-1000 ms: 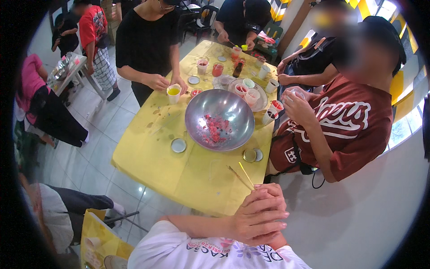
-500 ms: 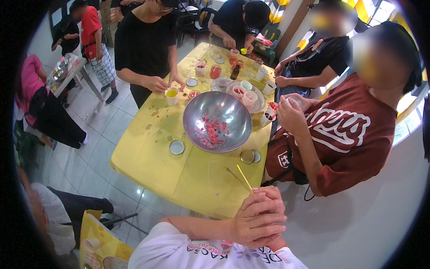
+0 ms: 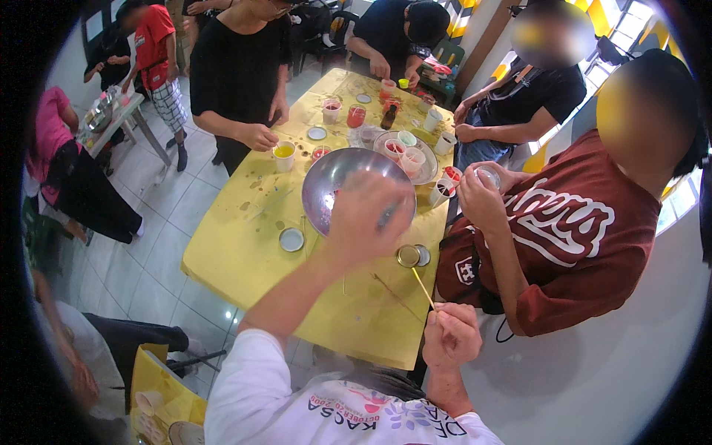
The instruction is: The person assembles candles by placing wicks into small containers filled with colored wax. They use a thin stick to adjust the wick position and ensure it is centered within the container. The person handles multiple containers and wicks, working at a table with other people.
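A bowl (image 3: 320, 191) and yellow-filled cup (image 3: 285, 160) stand behind my left hand (image 3: 368, 216), grip unclear; my right hand (image 3: 452, 338) pinches a stick (image 3: 423, 287).

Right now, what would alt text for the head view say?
The wearer's blurred left hand hides part of a metal bowl on a yellow table; the right hand holds a thin yellow stick. Cups stand beyond the bowl, other people nearby.

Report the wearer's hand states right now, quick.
Left hand: over the metal bowl in view; too blurred to tell.
Right hand: closed, holding a thin yellow stick.
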Demonstrator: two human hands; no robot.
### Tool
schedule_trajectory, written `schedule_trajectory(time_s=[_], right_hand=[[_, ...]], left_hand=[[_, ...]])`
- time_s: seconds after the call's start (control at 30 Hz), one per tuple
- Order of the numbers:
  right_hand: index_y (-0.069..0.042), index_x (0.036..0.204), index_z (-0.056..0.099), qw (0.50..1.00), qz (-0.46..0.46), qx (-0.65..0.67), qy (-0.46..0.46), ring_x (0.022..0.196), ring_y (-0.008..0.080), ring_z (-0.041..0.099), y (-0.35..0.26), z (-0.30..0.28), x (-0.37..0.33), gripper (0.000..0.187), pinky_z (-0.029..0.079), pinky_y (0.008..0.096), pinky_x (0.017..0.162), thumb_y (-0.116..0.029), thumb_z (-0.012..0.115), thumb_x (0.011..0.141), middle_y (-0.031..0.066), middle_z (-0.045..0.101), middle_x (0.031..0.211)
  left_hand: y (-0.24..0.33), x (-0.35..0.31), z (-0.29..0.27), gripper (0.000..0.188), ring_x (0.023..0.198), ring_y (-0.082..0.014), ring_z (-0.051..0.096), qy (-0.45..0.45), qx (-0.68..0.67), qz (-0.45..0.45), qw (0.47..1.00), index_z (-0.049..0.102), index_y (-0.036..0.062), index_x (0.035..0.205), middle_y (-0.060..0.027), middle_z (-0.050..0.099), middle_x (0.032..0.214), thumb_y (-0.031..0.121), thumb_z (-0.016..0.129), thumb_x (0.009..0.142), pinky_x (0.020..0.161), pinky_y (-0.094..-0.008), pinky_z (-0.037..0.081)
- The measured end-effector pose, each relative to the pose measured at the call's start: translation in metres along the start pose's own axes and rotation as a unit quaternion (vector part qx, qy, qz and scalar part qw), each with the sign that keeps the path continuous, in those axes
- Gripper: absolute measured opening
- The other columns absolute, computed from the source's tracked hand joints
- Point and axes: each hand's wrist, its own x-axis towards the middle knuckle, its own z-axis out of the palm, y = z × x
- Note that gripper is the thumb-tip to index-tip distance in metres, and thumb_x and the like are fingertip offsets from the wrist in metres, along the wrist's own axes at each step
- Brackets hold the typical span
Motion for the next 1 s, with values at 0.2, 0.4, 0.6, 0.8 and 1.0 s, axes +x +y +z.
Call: schedule_trajectory(time_s=[0.2,0.4,0.6,0.8,1.0], right_hand=[[-0.01,0.095,0.058,1.0,-0.006,0.002,-0.026,0.065,0.0215,0.059,-0.007,-0.001,0.005,0.033,0.046,0.029,0.055,0.008,0.069,0.069,0.0092,0.063,0.086],[-0.01,0.096,0.058,0.999,0.001,-0.012,-0.033,0.067,0.0213,0.06,-0.006,-0.007,0.005,0.035,0.047,0.0291,0.056,0.008,0.07,0.068,0.0083,0.063,0.087],[-0.01,0.097,0.059,0.999,0.002,-0.025,-0.042,0.066,0.0211,0.06,-0.001,-0.015,0.003,0.036,0.048,0.0293,0.056,0.007,0.07,0.067,0.0079,0.063,0.088],[-0.01,0.096,0.06,0.999,0.005,-0.018,-0.042,0.066,0.0207,0.06,-0.003,-0.015,0.007,0.036,0.049,0.0285,0.056,0.007,0.07,0.066,0.0079,0.064,0.088],[-0.01,0.096,0.06,0.999,0.003,-0.023,-0.036,0.066,0.0203,0.06,-0.001,-0.015,0.007,0.037,0.048,0.0288,0.057,0.006,0.071,0.066,0.0078,0.064,0.088]], left_hand=[[-0.127,0.04,0.056,0.048,0.121,-0.0341,0.045,-0.091,0.218,-0.106,0.966,0.052,0.0006,0.12,-0.0171,0.049,0.128,0.02,0.064,0.077,0.1,-0.0451,0.036],[-0.15,0.069,0.089,0.066,0.131,-0.0364,0.034,-0.053,0.325,-0.048,0.943,0.041,0.003,0.133,-0.0161,0.035,0.142,0.027,0.065,0.076,0.108,-0.0516,0.024],[-0.138,0.106,0.098,0.07,0.136,-0.0334,0.025,-0.46,0.323,-0.238,0.792,0.037,0.0067,0.136,-0.0139,0.037,0.142,0.033,0.063,0.076,0.111,-0.0552,0.012],[-0.161,0.097,0.113,0.074,0.139,-0.0306,0.018,-0.324,0.394,-0.134,0.85,0.034,0.0094,0.139,-0.011,0.028,0.147,0.037,0.063,0.076,0.111,-0.0568,0.004],[-0.167,0.099,0.12,0.066,0.139,-0.028,0.02,-0.331,0.387,-0.175,0.843,0.046,0.0099,0.133,-0.0103,0.036,0.144,0.039,0.063,0.076,0.109,-0.0608,-0.004]])
